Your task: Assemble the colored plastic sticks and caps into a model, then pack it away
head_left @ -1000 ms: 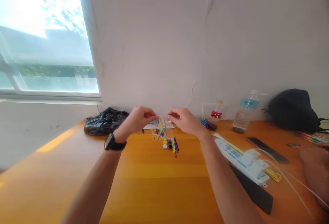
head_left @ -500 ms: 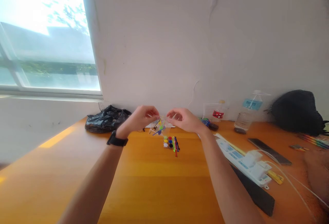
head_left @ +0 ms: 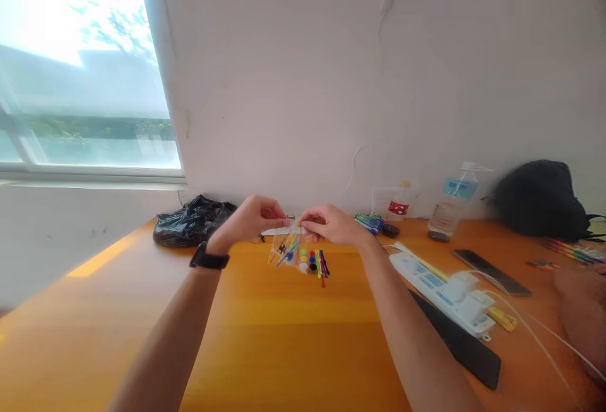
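Black plastic bag: crumpled, near the far left corner of the desk, by the wall.
Left hand: black watch on the wrist; grip pinched, thumb against fingers, on the upper left edge of the clear bag.
Clear bag: thin plastic, hanging between the hands toward the desk's far edge, with slim coloured sticks showing inside; whether its bottom touches the desk is hard to tell.
Paint pots: a small set, yellow, white, red, blue and black among them, on the desk and partly seen through the bag's lower right side.
Coloured strips: green, red and dark blue, side by side, just right of the pots.
Right hand: bare wrist, grip pinched on the bag's upper right edge, near the left fingertips.
Red-labelled bottle: at the far edge.
Power strip: slanting across the desk's right part, white plugs in it.
Large bottle: blue label, far edge, right part.
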Demonstrator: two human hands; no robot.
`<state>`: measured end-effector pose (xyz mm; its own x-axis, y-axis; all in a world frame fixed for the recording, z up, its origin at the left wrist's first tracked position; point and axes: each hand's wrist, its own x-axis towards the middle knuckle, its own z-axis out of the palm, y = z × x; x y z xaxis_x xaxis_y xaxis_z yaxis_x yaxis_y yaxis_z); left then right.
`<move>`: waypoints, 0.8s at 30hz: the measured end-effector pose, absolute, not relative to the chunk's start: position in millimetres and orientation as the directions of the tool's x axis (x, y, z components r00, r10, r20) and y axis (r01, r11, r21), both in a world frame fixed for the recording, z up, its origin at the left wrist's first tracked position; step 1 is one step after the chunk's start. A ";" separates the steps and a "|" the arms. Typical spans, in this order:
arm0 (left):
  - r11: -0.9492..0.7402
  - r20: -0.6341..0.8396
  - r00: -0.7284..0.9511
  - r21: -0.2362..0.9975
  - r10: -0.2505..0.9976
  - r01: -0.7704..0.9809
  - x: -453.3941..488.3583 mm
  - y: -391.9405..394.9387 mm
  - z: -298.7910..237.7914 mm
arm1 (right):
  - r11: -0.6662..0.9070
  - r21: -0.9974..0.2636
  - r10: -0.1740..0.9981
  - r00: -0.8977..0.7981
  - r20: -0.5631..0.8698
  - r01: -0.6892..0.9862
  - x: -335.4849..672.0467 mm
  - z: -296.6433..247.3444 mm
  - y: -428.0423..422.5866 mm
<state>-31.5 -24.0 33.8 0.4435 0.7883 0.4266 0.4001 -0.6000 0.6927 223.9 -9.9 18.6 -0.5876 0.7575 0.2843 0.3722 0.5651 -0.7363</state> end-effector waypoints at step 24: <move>-0.584 0.117 0.606 0.461 0.787 0.668 -37.7 -19.5 29.1 | -0.103 -0.807 0.969 -0.126 -0.214 0.582 278.4 -62.0 63.0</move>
<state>-37.7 -19.5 29.1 0.6063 0.7866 0.1169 0.6685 -0.5837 0.4609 278.4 63.0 -62.0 -0.1261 0.9686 -0.2143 0.5821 -0.1027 -0.8066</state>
